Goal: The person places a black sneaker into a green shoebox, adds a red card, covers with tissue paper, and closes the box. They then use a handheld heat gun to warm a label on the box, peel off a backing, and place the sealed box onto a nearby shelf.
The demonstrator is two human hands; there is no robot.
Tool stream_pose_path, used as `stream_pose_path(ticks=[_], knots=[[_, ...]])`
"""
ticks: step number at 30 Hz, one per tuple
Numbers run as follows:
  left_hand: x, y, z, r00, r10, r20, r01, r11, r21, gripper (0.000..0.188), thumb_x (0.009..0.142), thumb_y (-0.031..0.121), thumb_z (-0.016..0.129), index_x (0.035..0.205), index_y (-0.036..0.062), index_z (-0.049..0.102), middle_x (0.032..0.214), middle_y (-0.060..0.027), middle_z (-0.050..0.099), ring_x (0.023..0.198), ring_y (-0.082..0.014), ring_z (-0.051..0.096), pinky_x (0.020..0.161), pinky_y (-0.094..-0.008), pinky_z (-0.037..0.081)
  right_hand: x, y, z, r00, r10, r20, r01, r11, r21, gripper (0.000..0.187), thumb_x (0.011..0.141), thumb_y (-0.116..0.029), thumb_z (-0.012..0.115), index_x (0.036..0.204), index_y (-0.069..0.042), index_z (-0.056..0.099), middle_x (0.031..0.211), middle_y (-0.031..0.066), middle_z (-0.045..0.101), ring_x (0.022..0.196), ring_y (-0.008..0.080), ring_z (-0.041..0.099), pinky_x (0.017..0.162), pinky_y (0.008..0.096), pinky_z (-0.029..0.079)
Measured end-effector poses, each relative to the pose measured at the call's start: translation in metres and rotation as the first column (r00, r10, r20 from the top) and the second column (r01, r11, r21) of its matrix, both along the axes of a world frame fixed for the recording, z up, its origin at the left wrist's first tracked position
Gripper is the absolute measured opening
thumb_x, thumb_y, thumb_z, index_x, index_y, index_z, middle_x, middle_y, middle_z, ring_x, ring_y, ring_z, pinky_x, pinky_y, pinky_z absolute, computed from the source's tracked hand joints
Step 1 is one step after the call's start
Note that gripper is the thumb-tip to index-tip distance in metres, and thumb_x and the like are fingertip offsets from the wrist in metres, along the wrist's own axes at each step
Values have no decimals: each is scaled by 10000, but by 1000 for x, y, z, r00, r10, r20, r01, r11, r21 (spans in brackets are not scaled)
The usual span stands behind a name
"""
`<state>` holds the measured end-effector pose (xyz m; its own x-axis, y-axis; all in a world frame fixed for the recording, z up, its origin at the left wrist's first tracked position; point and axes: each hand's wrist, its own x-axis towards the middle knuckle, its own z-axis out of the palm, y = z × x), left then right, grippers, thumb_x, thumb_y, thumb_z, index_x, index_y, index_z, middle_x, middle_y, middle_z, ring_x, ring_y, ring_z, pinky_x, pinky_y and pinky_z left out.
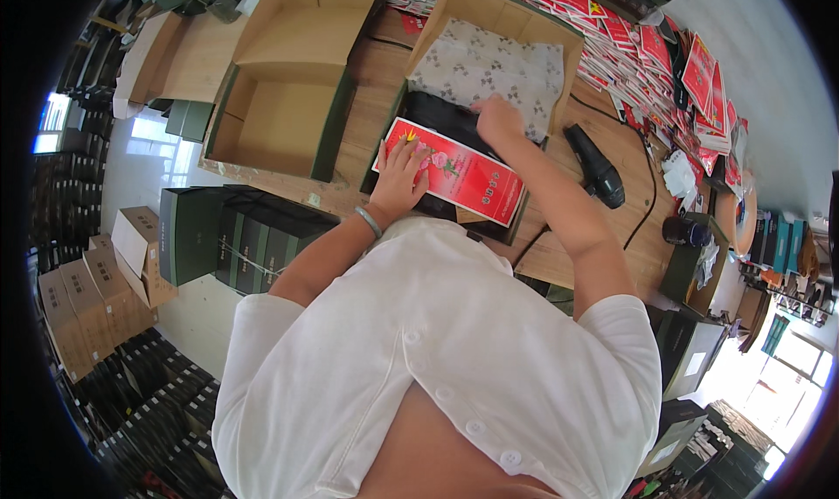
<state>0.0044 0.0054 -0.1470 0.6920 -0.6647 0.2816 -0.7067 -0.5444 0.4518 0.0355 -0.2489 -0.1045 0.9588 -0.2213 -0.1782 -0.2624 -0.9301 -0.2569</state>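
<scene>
In front of me an open green box [568, 49] with a brown inside holds patterned tissue paper [472, 62] and something black [433, 113], perhaps shoes, only partly visible. A red printed card [476, 184] with pink flowers lies slanted across the box's near part. My left hand [402, 177], with a bracelet at the wrist, rests on the card's left end, fingers spread. Over the black contents, at the tissue's edge, my right hand [500, 121] is curled and slightly blurred. Whatever its fingers may hold is hidden.
Another open box [280, 119] stands to the left. A black hair dryer [594, 167] and its cord lie on the wooden table [559, 254] at right. Many red cards [647, 58] are heaped at the back right. Cartons [105, 289] and green boxes [245, 246] stand at lower left.
</scene>
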Motion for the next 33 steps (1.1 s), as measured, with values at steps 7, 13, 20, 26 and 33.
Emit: stream_pose_path(ticks=[7, 13, 20, 26, 33], knots=[[2, -1, 4, 1000, -16, -4, 16, 1000, -25, 453, 859, 214, 578, 1288, 76, 530, 1348, -181, 482, 1333, -383, 363, 1142, -596, 164, 57, -117, -19, 880, -406, 248, 444, 888, -122, 422, 873, -277, 625, 1245, -91, 552, 1201, 207, 550, 1121, 388, 567, 960, 440, 461], [-4, 1, 0, 998, -54, 9, 52, 985, 163, 449, 884, 250, 558, 1329, 200, 534, 1432, -121, 430, 1342, -404, 353, 1115, -640, 163, 90, -137, -55, 754, -656, -18, 652, 746, 132, 596, 849, -423, 678, 1245, 1, 543, 1313, 237, 512, 1206, 414, 521, 994, 460, 449], [-1, -9, 5, 997, -74, 24, 65, 966, 249, 488, 907, 327, 549, 1390, 290, 488, 1501, -100, 359, 1380, -400, 309, 1090, -698, 159, 91, -168, -88, 792, -590, -159, 609, 783, 126, 412, 893, -284, 619, 1177, 15, 631, 1263, 215, 584, 1218, 396, 516, 981, 424, 462], [3, -9, 0, 996, -81, 28, 72, 969, 236, 486, 920, 332, 536, 1396, 258, 476, 1488, -117, 382, 1366, -409, 327, 1119, -651, 149, 59, -117, -15, 744, -531, 406, 346, 826, 446, 166, 893, -102, 579, 1033, -23, 624, 1350, 216, 456, 1192, 373, 491, 953, 421, 469], [42, 12, -11, 603, -68, -795, -515, 728, -453, 597, 983, 438, 462, 1436, 66, 349, 1360, -166, 508, 1168, -326, 563, 986, -476, 433, -112, 2, 78, 763, 329, 556, -565, 758, 327, 185, 771, 115, 527, 907, -10, 514, 1425, 242, 352, 1291, 418, 391, 1075, 444, 355]])
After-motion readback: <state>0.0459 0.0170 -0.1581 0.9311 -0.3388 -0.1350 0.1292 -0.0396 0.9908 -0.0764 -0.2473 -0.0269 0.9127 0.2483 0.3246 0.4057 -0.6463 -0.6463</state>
